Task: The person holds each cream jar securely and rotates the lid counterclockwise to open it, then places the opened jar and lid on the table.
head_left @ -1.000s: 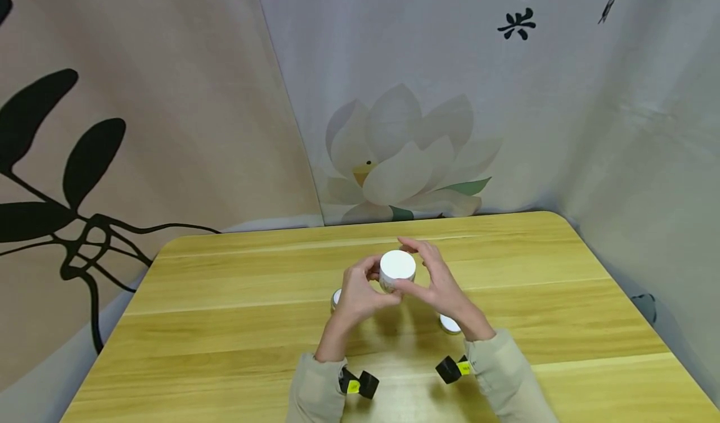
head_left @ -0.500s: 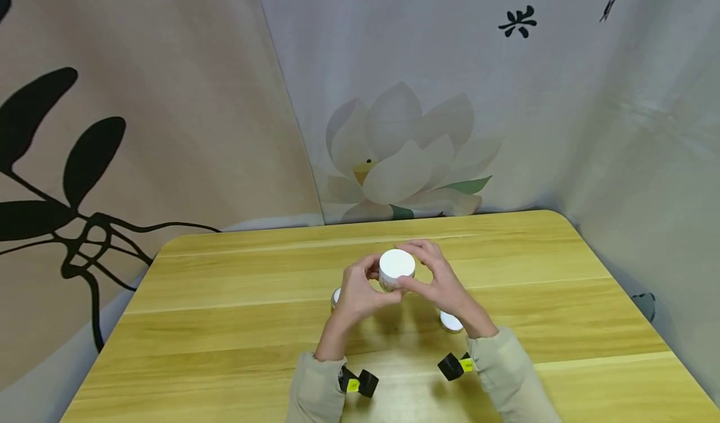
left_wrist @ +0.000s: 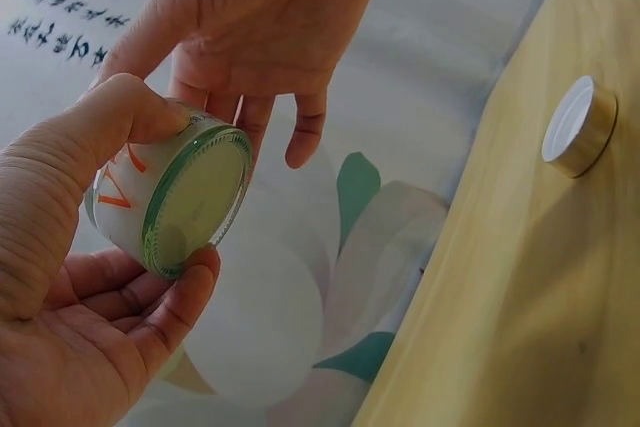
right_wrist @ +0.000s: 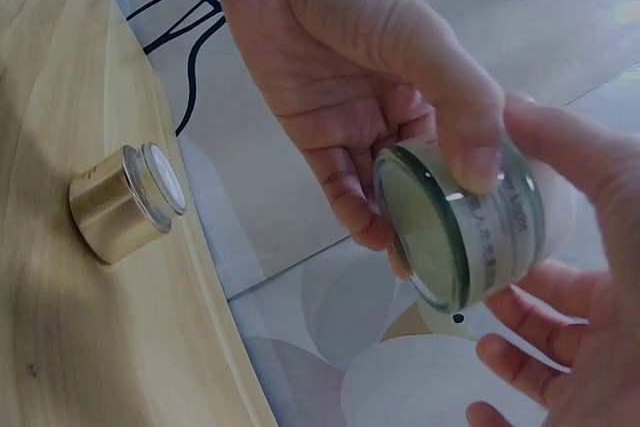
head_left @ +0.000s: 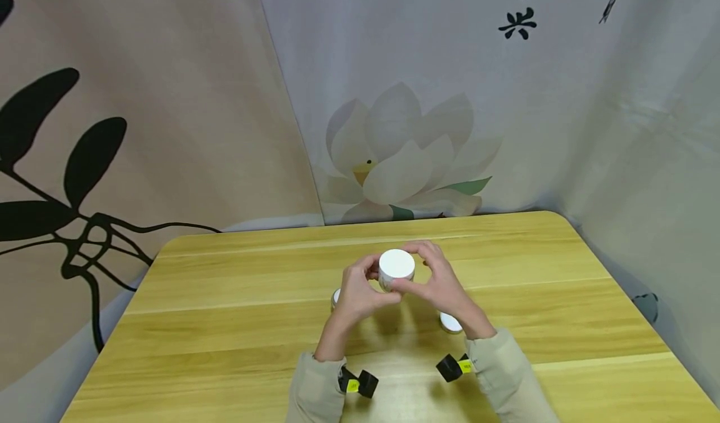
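Note:
Held up above the table is a glass jar [left_wrist: 195, 187] with a white lid [head_left: 397, 264] on top. My left hand [head_left: 360, 293] grips its glass body, thumb on one side and fingers round the other, as the left wrist view shows. My right hand [head_left: 441, 285] has its thumb and fingertips curved round the lid from the right. Printed writing shows on the jar [right_wrist: 490, 232] in the right wrist view, and its flat base faces that camera.
A gold jar [right_wrist: 115, 209] with a white top stands on the wooden table [head_left: 225, 323], partly behind my left hand in the head view. A gold-rimmed white lid [left_wrist: 584, 129] lies near my right wrist. Printed curtains [head_left: 185, 98] hang behind the table.
My right hand's raised fingers have come in towards the lid, and its thumb has shifted along the lid's near side. My left hand and the jar have barely moved.

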Demonstrator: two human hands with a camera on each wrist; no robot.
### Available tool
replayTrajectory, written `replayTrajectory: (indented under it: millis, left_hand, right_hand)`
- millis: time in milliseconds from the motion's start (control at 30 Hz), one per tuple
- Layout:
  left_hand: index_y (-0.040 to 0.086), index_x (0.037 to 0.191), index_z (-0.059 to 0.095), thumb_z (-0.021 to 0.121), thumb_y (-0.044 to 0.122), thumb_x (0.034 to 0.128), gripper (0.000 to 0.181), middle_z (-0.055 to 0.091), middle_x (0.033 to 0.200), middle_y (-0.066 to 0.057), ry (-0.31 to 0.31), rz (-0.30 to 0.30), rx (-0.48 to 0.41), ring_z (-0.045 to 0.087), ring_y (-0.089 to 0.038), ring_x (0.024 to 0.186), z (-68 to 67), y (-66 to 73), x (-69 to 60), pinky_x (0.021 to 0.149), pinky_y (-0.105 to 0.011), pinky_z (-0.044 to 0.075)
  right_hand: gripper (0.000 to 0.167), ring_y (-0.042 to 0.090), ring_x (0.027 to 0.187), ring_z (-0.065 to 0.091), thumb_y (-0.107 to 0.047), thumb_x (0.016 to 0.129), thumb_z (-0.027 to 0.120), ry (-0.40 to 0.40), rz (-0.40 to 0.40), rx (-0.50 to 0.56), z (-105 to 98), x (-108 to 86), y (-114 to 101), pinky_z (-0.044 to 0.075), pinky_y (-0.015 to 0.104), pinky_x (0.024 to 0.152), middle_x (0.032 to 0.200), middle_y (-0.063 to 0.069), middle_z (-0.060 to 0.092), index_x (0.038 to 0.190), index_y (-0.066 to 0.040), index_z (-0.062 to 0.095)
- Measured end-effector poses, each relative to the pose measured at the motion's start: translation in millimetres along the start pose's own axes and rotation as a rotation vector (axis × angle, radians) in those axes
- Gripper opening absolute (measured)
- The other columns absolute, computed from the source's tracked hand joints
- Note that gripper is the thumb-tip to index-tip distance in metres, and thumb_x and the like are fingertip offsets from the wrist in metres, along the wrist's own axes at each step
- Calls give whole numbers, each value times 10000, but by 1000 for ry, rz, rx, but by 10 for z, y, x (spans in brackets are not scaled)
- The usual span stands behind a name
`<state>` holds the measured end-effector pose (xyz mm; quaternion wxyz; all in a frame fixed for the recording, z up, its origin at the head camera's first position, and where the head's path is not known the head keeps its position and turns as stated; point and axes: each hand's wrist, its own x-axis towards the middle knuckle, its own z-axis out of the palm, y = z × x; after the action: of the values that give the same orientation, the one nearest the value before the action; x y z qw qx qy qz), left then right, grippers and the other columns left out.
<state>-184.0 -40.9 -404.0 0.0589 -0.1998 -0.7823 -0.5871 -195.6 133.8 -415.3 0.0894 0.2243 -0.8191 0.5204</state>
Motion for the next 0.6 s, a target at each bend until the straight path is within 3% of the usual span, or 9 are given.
replayTrajectory:
  millis: [100, 267, 467, 600]
  left_hand:
    - [-129, 1070, 596, 747, -52, 646, 457, 637, 954, -192, -4, 13, 3, 592, -280, 829, -26, 138, -17, 729, -314, 526]
    - [-135, 1071, 593, 754, -51, 653, 456, 635, 955, -201, -11, 26, 9, 594, -277, 828, -34, 172, -13, 728, -305, 527]
    - [-135, 1076, 592, 746, -60, 652, 457, 631, 940, -202, -9, 19, 12, 591, -268, 822, -36, 164, -15, 724, -326, 532]
    - [-132, 1066, 596, 743, -48, 657, 443, 633, 933, -199, -4, 22, 6, 591, -275, 817, -38, 156, -18, 726, -374, 533]
  right_hand:
    - [504, 240, 1177, 374, -180, 779, 758, -22, -57, 6, -16, -5, 25, 331, 512, 917, 1228, 89, 519, 1244, -98, 582]
    - [587, 256, 1187, 365, -166, 827, 702, -40, -98, 15, -3, -8, 43, 346, 502, 899, 1278, 112, 495, 1361, -76, 473]
    - [495, 291, 1155, 386, -177, 775, 756, -7, -4, 19, 24, 2, 28, 308, 421, 842, 1203, 72, 525, 1214, -108, 539]
    - [445, 304, 1145, 405, -153, 766, 766, 1, -15, 0, 3, 11, 29, 320, 426, 834, 1187, 73, 546, 1168, -101, 584]
